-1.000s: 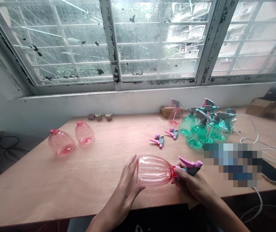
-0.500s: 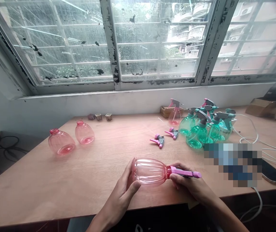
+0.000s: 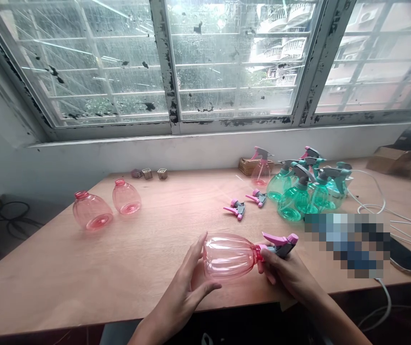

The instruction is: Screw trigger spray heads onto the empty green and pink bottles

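Observation:
A clear pink spray bottle (image 3: 229, 257) lies sideways above the table's front part, its base to the left. My right hand (image 3: 280, 266) is closed around its neck, just below the pink and grey spray head (image 3: 280, 243), whose trigger points away from me. At the base, my left hand (image 3: 191, 278) is cupped with fingers and thumb spread. A gap shows between that palm and the bottle; whether a fingertip touches is hard to see. Farther back lie two loose pink and grey spray heads, a nearer one (image 3: 236, 210) and a farther one (image 3: 256, 197).
Two headless pink bottles, one (image 3: 92, 213) and another (image 3: 126, 197), stand at left. Several green spray bottles (image 3: 294, 202) and a pink one (image 3: 261, 173) are grouped back right. A phone (image 3: 410, 258), white cables (image 3: 371, 207) and a blurred patch lie at right. Small blocks (image 3: 162, 174) sit behind.
The bottle has turned about its length, so its trigger now points away from me, and shifted slightly right. My left hand's thumb and fingers have come away from its sides.

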The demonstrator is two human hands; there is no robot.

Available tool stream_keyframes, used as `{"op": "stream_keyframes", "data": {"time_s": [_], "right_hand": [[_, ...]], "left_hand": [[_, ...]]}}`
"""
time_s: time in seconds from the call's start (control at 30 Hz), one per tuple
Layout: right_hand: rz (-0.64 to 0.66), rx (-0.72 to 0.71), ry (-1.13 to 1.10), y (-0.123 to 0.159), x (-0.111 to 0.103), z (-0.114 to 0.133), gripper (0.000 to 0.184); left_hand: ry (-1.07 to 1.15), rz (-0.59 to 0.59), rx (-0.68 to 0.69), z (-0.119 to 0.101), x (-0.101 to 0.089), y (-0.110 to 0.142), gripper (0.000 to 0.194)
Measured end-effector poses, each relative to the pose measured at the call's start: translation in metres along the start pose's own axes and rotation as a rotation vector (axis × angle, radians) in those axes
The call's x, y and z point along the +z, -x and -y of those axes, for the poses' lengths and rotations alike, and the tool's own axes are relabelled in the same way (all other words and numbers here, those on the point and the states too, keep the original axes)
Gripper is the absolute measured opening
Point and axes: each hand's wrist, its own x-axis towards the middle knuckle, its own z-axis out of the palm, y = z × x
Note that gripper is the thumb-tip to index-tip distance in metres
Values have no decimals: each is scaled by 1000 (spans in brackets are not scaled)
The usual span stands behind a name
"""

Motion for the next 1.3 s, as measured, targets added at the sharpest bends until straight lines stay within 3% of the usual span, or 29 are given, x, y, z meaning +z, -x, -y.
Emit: {"op": "stream_keyframes", "data": {"time_s": [0.1,0.27,0.5,0.77,0.93,1.13,1.3], "right_hand": [[-21,-8,-24,-1,0,1,41],[84,-24,-28,1,0,4,35],[151,32,-4,3,1,6,36],[92,23,-17,4,1,2,50],[133,-2,1,3,1,6,43],[231,27,40,3,4,10,33],[162,4,51,4,2,8,36]], "left_hand": [[34,13,-12,2,0,0,78],[39,25,-103,-4,-2,0,110],[84,33,-122,-8,-2,0,88],[137,15,-10,3,3,1,85],[236,48,-57,-1,-2,2,108],[172,-1,-77,-8,-3,-1,80],[137,13,-44,-8,-1,1,84]]}}
